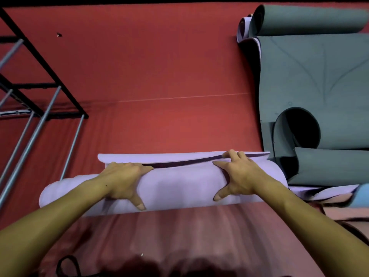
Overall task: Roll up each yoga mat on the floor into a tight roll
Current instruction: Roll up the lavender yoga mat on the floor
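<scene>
Lavender yoga mat (175,184) almost fully rolled, lying crosswise on the red floor (159,66) directly in front of the person, with only a short flap (159,157) of its far end still flat beyond the roll. The left hand (121,180) grasps the roll left of centre, fingers curled over the top into the dark seam, thumb splayed toward the viewer. The right hand (237,174) grasps it right of centre in the same manner, fingertips hooked over the far edge at the flap.

To finish this step well, both hands should judgeably push forward together at equal pace — uneven pressure would skew the roll into a cone. The dark gap between roll and flap suggests slack; drawing the roll back slightly toward the body before the last turn would tighten the layers. The left end of the roll looks set nearer the viewer than the right, so the ends may need squaring.

Beside the roll's right end lie grey-green mats (319,76) — one flat with a loose curl (297,128) at its near end, one rolled (307,20) at the top right — which appear still to need tighter rolling. A black and silver metal rack (36,92) stands at the left, well apart from the work.
</scene>
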